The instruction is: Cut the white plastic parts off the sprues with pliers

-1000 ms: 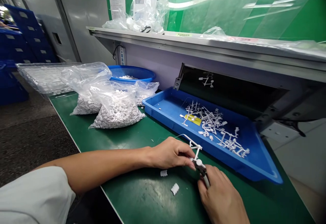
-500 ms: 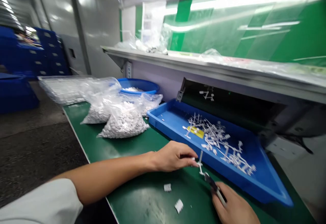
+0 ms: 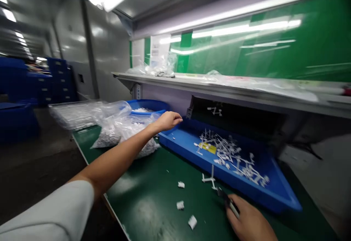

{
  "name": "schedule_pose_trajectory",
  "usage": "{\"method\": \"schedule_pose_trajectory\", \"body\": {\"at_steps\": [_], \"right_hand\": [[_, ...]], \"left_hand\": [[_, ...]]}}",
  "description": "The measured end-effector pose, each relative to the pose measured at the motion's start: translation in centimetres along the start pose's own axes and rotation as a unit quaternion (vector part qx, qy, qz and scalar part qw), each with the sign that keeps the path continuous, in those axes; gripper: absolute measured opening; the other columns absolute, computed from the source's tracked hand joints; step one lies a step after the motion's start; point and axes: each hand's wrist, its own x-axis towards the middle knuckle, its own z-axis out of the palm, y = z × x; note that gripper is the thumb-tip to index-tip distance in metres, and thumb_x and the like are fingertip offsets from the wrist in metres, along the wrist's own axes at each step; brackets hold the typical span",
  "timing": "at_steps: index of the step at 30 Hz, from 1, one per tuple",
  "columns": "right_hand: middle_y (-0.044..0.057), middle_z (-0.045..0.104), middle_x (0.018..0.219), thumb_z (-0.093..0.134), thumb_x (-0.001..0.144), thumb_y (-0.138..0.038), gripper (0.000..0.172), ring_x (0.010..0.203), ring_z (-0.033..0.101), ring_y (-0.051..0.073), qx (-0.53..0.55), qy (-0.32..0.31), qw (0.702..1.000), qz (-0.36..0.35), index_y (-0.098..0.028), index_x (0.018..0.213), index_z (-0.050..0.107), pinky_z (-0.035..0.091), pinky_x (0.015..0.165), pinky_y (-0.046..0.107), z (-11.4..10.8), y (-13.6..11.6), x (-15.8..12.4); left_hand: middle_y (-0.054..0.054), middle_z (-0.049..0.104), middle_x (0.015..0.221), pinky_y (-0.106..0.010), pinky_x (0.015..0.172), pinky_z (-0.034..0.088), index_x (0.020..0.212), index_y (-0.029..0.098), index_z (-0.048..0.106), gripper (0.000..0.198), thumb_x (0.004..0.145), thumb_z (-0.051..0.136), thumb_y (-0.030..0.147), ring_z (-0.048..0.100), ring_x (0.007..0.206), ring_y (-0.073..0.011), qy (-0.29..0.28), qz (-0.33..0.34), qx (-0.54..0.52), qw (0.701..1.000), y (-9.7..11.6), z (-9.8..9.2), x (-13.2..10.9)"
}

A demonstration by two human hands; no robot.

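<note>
My left hand [image 3: 168,120] is stretched far forward with its fingers curled in; it hovers over the near left corner of the blue tray [image 3: 181,149], close to the blue basket [image 3: 149,105]. Whether anything is in it is hidden. Low at the right, my right hand [image 3: 248,221] is wrapped round small dark cutters [image 3: 227,199], whose tip points at a white plastic sprue [image 3: 210,178] lying on the green mat. Three small white parts [image 3: 180,205] lie loose on the mat in front of me.
The tray holds a heap of white sprues [image 3: 233,153] and a yellow tag [image 3: 208,148]. Clear bags of white parts [image 3: 120,131] sit left of it. A grey shelf [image 3: 219,85] overhangs the bench. Blue crates [image 3: 16,87] stand far left.
My left hand has let go of the sprue and reached forward toward the basket. The sprue now lies on the mat, and a third white part lies there. The camera has tilted up.
</note>
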Motion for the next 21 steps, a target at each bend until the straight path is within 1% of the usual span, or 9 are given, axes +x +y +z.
{"method": "schedule_pose_trajectory", "body": {"at_steps": [1,3,5,8,11,13,15,19,21], "right_hand": [[0.003,0.071,0.092,0.048,0.084,-0.038,0.023,0.073,0.068,0.021,0.007,0.001,1.0,0.014,-0.029,0.095,0.067,0.047,0.053,0.025,-0.5,-0.4,-0.2],[0.002,0.069,0.087,0.042,0.089,-0.039,0.026,0.071,0.065,0.019,0.015,0.025,0.999,0.043,-0.027,0.094,0.064,0.044,0.054,0.024,-1.4,-1.2,-0.4],[0.001,0.067,0.081,0.039,0.091,-0.04,0.027,0.068,0.062,0.018,0.017,0.046,0.996,0.069,-0.025,0.089,0.062,0.04,0.054,0.024,-1.9,-1.6,-0.4],[0.001,0.065,0.078,0.041,0.09,-0.039,0.025,0.067,0.059,0.019,0.018,0.082,0.993,0.085,-0.024,0.085,0.06,0.037,0.055,0.025,-2.3,-1.5,-0.4],[0.001,0.064,0.08,0.042,0.09,-0.036,0.022,0.069,0.058,0.018,0.024,0.107,0.991,0.078,-0.023,0.086,0.06,0.037,0.059,0.025,-2.5,-1.2,-0.5],[0.001,0.063,0.077,0.041,0.09,-0.036,0.023,0.068,0.057,0.017,0.031,0.117,0.99,0.076,-0.023,0.085,0.06,0.036,0.059,0.025,-2.5,-1.0,-0.5],[0.0,0.062,0.073,0.041,0.091,-0.037,0.025,0.064,0.056,0.016,0.041,0.124,0.988,0.081,-0.022,0.084,0.06,0.035,0.057,0.025,-2.5,-0.8,-0.5],[-0.001,0.061,0.071,0.042,0.09,-0.037,0.025,0.062,0.055,0.016,0.059,0.125,0.986,0.088,-0.023,0.086,0.062,0.034,0.056,0.024,-2.4,-0.7,-0.4],[-0.002,0.06,0.068,0.043,0.09,-0.037,0.023,0.059,0.053,0.016,0.065,0.119,0.987,0.09,-0.023,0.086,0.061,0.033,0.055,0.025,-2.2,-0.8,-0.4]], "left_hand": [[-0.004,0.072,0.099,-0.02,0.079,0.046,0.103,0.019,0.071,0.025,0.094,0.052,0.033,0.066,0.089,-0.0162,-0.035,0.056,-0.028,0.997,1.5,1.6,-1.3],[-0.003,0.072,0.095,-0.02,0.075,0.047,0.102,0.02,0.071,0.025,0.093,0.053,0.036,0.066,0.083,-0.0155,-0.107,0.184,-0.069,0.975,4.9,4.8,-4.1],[-0.005,0.072,0.087,-0.024,0.071,0.048,0.101,0.022,0.07,0.026,0.091,0.055,0.04,0.067,0.077,-0.0187,-0.153,0.259,-0.037,0.953,8.3,7.9,-6.8],[-0.008,0.069,0.073,-0.031,0.064,0.051,0.1,0.019,0.066,0.03,0.087,0.058,0.045,0.067,0.068,-0.0256,-0.174,0.271,0.062,0.945,12.1,12.0,-8.8],[-0.011,0.069,0.074,-0.035,0.063,0.052,0.092,0.017,0.066,0.03,0.087,0.059,0.046,0.068,0.07,-0.0298,-0.194,0.261,0.115,0.939,13.7,14.6,-8.5],[-0.012,0.069,0.075,-0.033,0.063,0.051,0.084,0.017,0.066,0.024,0.088,0.059,0.039,0.068,0.072,-0.0297,-0.212,0.252,0.128,0.935,13.7,15.1,-8.1],[-0.01,0.068,0.074,-0.03,0.06,0.049,0.081,0.017,0.065,0.018,0.088,0.058,0.033,0.068,0.071,-0.0279,-0.215,0.242,0.123,0.938,13.0,14.4,-8.1],[-0.005,0.065,0.07,-0.024,0.054,0.04,0.086,0.019,0.062,0.019,0.089,0.059,0.037,0.064,0.065,-0.0214,-0.19,0.231,0.062,0.952,11.0,11.1,-8.8],[-0.002,0.063,0.068,-0.022,0.052,0.035,0.085,0.019,0.061,0.022,0.088,0.061,0.041,0.062,0.062,-0.0175,-0.202,0.238,0.02,0.95,9.9,9.7,-9.0]]}}
